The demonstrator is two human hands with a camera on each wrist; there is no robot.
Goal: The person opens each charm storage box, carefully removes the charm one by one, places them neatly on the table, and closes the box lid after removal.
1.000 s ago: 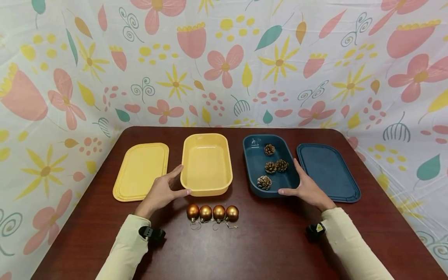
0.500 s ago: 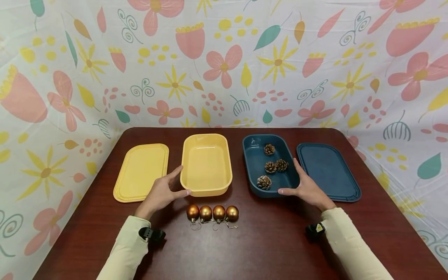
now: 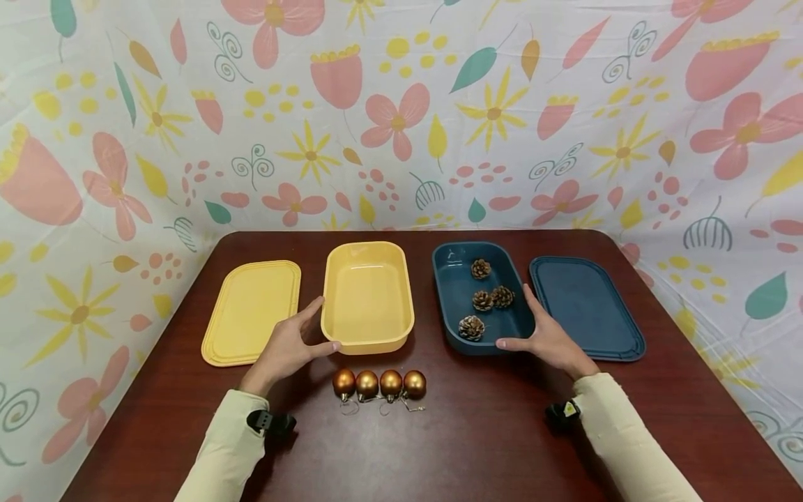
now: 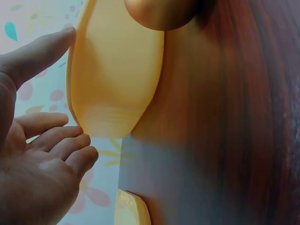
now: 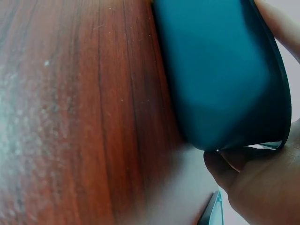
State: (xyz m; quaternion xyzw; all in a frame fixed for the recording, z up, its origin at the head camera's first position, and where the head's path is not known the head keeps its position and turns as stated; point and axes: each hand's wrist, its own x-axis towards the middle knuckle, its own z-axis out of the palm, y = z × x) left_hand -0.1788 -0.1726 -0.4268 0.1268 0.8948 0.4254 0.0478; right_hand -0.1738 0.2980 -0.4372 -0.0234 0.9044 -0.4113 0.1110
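Stretched over the table point(image 3: 452, 446), the left hand point(image 3: 285, 351) grips the yellow rectangular container point(image 3: 366, 300) by its near-left corner — thumb spread wide from fingers. The right hand point(image 3: 555, 344) likewise grips the blue rectangular container point(image 3: 454, 293), four pinecones point(image 3: 472, 328) inside, near-right corner.

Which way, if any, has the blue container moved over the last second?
No, no visible shift either way: in the head view, the blue container keeps its place against the blue lid.

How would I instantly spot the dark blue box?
On the brown table, find the yellow box, then look right. The dark blue box sits there, touched by the right hand; unlike the flat blue lid beside it, it has raised walls and holds four pine cones.
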